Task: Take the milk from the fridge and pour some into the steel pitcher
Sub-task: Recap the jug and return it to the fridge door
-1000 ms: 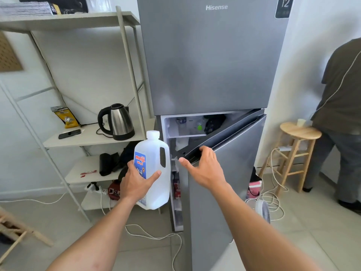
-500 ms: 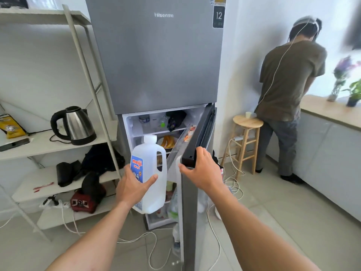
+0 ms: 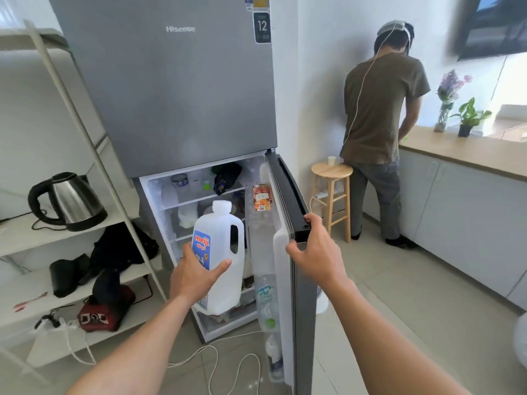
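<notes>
Clasping smooth white plastic milk jug (image 3: 221, 226), left hand (image 3: 194, 277); right hand (image 3: 316, 252) round fridge door (image 3: 302, 332).

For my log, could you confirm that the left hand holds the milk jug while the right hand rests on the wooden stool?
Not quite. The left hand does hold the milk jug, but the right hand is not on the wooden stool; it grips the top edge of the open fridge door, as the head view shows.

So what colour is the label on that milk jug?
The label on the milk jug is blue with red lettering, clearest in the head view.
</notes>
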